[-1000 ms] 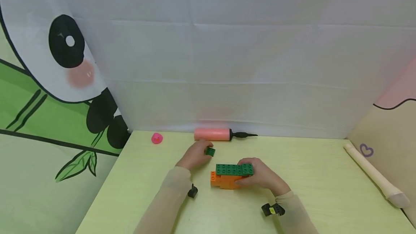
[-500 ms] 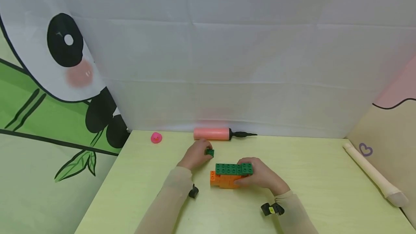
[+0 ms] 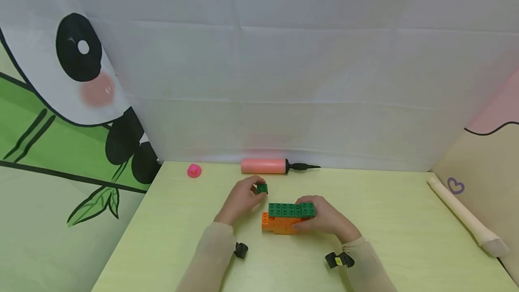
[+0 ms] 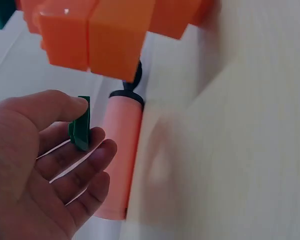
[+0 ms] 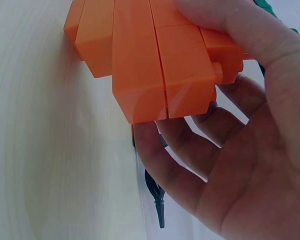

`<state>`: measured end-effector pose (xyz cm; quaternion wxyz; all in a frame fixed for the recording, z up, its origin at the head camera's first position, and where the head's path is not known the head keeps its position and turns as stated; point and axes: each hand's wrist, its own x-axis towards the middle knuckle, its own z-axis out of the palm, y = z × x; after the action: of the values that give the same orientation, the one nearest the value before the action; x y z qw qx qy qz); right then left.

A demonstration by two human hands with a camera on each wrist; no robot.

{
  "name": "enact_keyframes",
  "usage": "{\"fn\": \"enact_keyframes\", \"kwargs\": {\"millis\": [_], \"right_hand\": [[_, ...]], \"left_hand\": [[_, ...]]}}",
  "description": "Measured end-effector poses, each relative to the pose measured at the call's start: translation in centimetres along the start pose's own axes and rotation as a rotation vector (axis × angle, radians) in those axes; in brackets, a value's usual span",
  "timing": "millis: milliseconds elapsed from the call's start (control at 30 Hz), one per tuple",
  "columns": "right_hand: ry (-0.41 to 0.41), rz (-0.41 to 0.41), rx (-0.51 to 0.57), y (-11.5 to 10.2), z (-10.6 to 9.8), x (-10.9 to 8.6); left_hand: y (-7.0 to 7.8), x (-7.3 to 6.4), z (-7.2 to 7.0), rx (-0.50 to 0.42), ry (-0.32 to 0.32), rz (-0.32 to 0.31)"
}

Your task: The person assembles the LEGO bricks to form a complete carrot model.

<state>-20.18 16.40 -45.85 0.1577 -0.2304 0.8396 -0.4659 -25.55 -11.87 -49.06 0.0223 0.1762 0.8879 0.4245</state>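
Observation:
Between thumb and fingertip, my left hand (image 3: 240, 199) pinches a small green toy brick (image 3: 262, 188); the left wrist view shows the brick (image 4: 80, 125) on its side, its other fingers loosely curled. To the right, my right hand (image 3: 324, 217) grips the right end of a block of joined orange bricks (image 3: 279, 225), thumb at the near side and fingers behind. A row of green bricks (image 3: 288, 210) sits studs up on top of the orange ones. In the right wrist view the orange bricks (image 5: 140, 60) fill the space between thumb and fingers. The green brick is just behind the block, apart from it.
A pink hand pump (image 3: 264, 166) with a black nozzle lies along the back edge of the table (image 3: 389, 220), against a white backdrop. A pink rubber duck (image 3: 194, 171) is at the back left. On the right lies a long pale stick (image 3: 462, 213).
My left hand has drawn slightly toward me and turned the green brick so its studs show more plainly. My right hand and the orange block have stayed nearly still.

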Motion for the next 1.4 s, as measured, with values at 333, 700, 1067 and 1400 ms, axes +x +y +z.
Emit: {"fn": "enact_keyframes", "kwargs": {"millis": [333, 700, 1067, 1400], "right_hand": [[0.0, -0.025, 0.001, -0.3, -0.1, -0.3], [0.009, -0.04, 0.009, 0.0, -0.3, -0.5], [0.002, -0.047, 0.014, 0.1, -0.2, -0.6], [0.002, -0.06, -0.004, 0.2, -0.3, -0.7]], "left_hand": [[2.3, -2.4, -0.9, -0.184, 0.053, 0.139], [4.9, -4.1, -2.1, -0.221, -0.111, 0.301], [5.3, -4.4, -2.1, -0.251, -0.181, 0.282], [5.7, -4.5, -1.8, -0.321, -0.209, 0.268]]}}
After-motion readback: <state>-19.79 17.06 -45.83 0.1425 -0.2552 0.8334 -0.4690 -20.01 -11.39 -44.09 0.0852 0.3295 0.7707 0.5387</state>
